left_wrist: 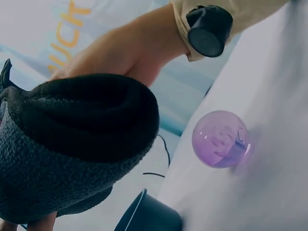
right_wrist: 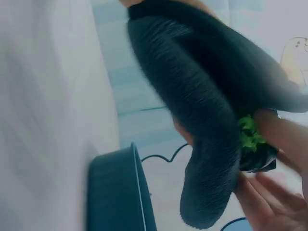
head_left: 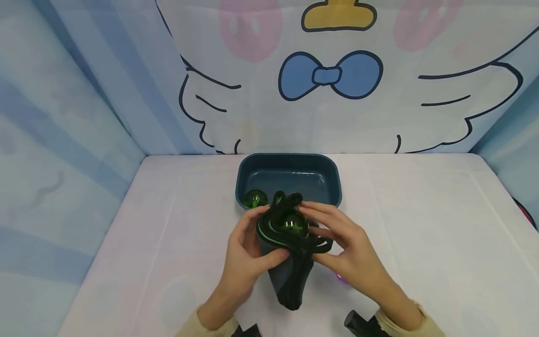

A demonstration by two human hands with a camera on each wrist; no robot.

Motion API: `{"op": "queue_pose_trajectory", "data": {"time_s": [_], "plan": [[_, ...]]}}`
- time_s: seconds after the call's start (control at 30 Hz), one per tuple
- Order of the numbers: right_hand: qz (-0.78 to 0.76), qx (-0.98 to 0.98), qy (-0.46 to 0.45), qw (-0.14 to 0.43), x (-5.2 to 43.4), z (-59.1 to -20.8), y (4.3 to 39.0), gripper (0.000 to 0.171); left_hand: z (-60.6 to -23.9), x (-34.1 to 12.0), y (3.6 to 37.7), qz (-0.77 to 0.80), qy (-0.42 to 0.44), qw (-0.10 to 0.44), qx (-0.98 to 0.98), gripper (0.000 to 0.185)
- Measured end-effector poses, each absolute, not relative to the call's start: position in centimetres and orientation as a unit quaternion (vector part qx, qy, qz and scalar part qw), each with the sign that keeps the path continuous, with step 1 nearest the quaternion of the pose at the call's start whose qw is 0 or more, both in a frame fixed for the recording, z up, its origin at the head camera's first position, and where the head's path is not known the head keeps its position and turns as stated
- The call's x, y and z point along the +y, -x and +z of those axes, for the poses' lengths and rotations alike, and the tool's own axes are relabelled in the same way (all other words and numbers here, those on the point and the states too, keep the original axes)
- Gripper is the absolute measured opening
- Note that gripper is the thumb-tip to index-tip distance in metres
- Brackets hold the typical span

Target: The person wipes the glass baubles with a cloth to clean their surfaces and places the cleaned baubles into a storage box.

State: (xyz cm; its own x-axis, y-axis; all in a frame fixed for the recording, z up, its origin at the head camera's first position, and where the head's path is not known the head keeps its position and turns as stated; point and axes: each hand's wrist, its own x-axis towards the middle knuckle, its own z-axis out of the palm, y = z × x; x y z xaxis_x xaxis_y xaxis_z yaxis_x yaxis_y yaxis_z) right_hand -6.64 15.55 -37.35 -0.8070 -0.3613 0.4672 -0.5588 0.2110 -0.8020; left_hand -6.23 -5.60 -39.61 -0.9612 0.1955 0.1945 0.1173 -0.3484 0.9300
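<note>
A dark grey, thick folded cloth (head_left: pixel 290 276) hangs between both hands above the table, with a clear green ball (head_left: pixel 294 223) nestled in its upper folds. My left hand (head_left: pixel 249 262) grips the cloth from the left, thumb in front and fingers behind. From the right, my right hand (head_left: pixel 343 238) holds the ball with its fingertips, its thumb at the cloth's edge. In the right wrist view, green flecks show inside the held ball (right_wrist: pixel 250 139). The cloth (left_wrist: pixel 72 130) hides most of the left fingers in the left wrist view.
A dark blue-green tray (head_left: pixel 290 161) stands at the table's back edge, with another green ball (head_left: pixel 255 199) at its near left corner. A clear purple ball (left_wrist: pixel 221 139) lies on the white table, mostly hidden behind the right hand in the head view. Printed curtains surround the table.
</note>
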Motion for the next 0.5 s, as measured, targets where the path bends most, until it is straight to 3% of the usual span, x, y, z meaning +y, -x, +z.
{"op": "queue_pose_trajectory", "data": {"time_s": [0.2,0.5], "plan": [[0.489,-0.789,-0.338,0.159,15.66,-37.52,6.59,0.05,-39.62,-5.46,6.07,0.814,-0.138,0.04,0.563,0.072],[0.599,-0.765,-0.234,0.023,16.16,-37.71,6.55,0.045,-39.59,-5.39,5.92,0.803,-0.188,0.017,0.566,0.067]]}}
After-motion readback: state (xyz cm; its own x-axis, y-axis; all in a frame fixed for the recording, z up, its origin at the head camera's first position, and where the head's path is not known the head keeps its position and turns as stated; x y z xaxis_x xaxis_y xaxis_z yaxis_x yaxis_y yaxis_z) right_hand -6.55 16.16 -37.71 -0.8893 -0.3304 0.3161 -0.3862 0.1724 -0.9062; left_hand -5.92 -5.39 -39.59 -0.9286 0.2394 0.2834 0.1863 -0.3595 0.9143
